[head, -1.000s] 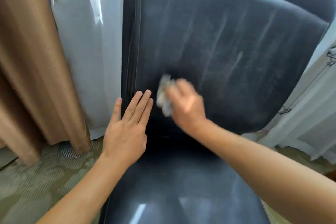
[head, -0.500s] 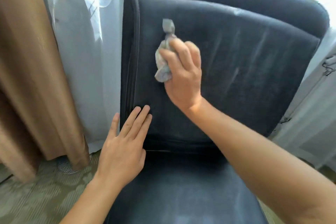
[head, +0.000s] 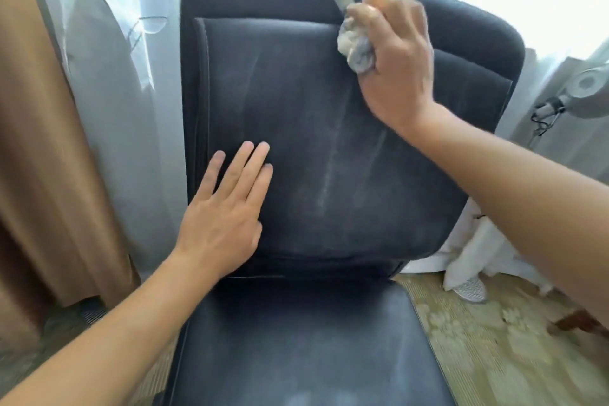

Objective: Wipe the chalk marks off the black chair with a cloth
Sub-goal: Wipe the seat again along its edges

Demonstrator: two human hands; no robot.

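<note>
We can't make out any writing anywhere, no labels, brands, numbers or signs. The black chair [head: 296, 128] only carries faint chalk streaks [head: 329, 175], and those don't form letters.

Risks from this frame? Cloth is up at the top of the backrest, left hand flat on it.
1. The cloth is wadded small in the right hand, so each pass likely covers a narrow strip; the pale streaks mid-backrest could get missed.
2. Smearing: the backrest shows a grey haze, so a loaded cloth may spread chalk rather than lift it.
3. The left hand lies flat on the panel and may pick up chalk or hide marks beneath.
</note>
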